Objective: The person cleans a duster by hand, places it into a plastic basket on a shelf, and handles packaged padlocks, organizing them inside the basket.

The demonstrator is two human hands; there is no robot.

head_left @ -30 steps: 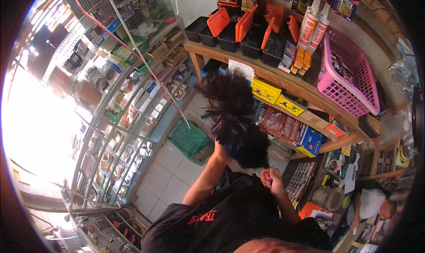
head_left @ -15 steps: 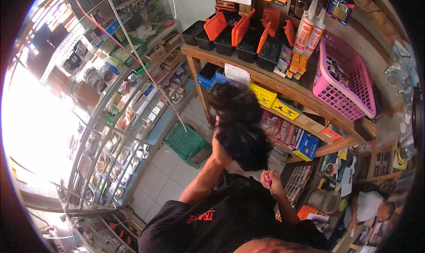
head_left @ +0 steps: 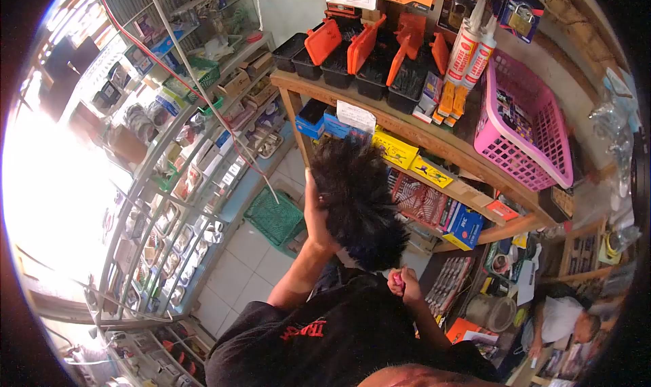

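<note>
A feather duster with dense black plumes [head_left: 359, 207] is located at the centre of the frame, in front of the lower shelf of a wooden stand. Its short pink handle [head_left: 399, 279] is enclosed by the right hand [head_left: 407, 287], which is closed at lower centre. The left hand [head_left: 316, 217] is placed along the left side of the plumes; the palm is cupped against them, and some fingers are hidden, so it cannot be told how tightly they are curled.

Above, a brown wooden tabletop [head_left: 420, 134] is extended diagonally from upper centre to the right. Black plastic bins [head_left: 371, 87] with raised orange lids are arranged in a row along it. White-and-red sealant tubes [head_left: 465, 55] are stood beside the bins, and a pink perforated plastic basket [head_left: 521, 162] is set at the upper right. Yellow cardboard boxes [head_left: 396, 150] are stored beneath the tabletop, behind the plumes.

A green perforated plastic basket [head_left: 273, 216] is positioned on white floor tiles [head_left: 224, 272], left of the left hand. Glass-fronted display shelving [head_left: 169, 214] is stocked at left. A second person [head_left: 563, 319] is seen at lower right.
</note>
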